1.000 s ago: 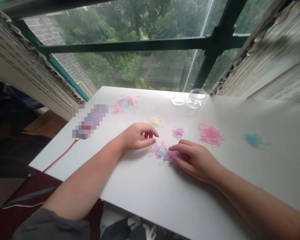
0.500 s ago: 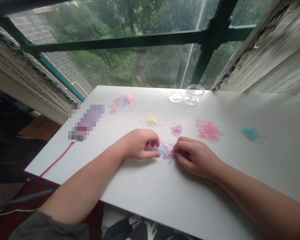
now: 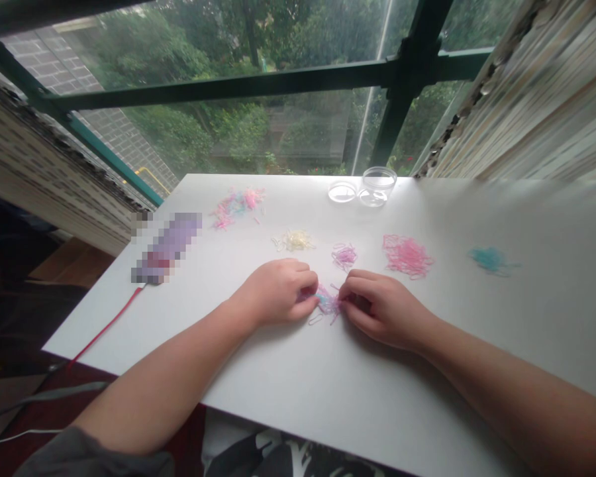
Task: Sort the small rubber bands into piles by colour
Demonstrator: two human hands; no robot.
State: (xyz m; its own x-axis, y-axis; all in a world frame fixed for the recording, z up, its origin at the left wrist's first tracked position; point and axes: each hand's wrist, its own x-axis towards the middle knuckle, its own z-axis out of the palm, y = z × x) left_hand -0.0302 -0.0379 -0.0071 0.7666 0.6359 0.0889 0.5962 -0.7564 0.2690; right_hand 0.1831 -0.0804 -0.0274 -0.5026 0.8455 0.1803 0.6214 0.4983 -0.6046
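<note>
A mixed pile of small rubber bands (image 3: 328, 302), purple, pink and light blue, lies on the white table between my two hands. My left hand (image 3: 287, 291) rests at the pile's left edge, thumb and fingers pinched together on bands there. From the right, my right hand (image 3: 377, 306) pinches bands at the opposite edge; its fingertips partly hide them. Just beyond the hands lie a purple heap of bands (image 3: 344, 255) and a pale yellow heap (image 3: 297, 240). A larger pink heap (image 3: 407, 256) is behind my right hand, with a teal heap (image 3: 491, 260) farther right.
A clear round container (image 3: 379, 185) and its lid (image 3: 342, 192) stand at the table's back edge by the window. Another mixed heap of bands (image 3: 238, 207) lies back left. A blurred purple device (image 3: 171, 245) with a red cable (image 3: 106, 324) sits near the left edge.
My left thumb and fingers have closed together on the pile's left side. The right hand keeps its pinch at the right side. The whole view has shifted slightly.
</note>
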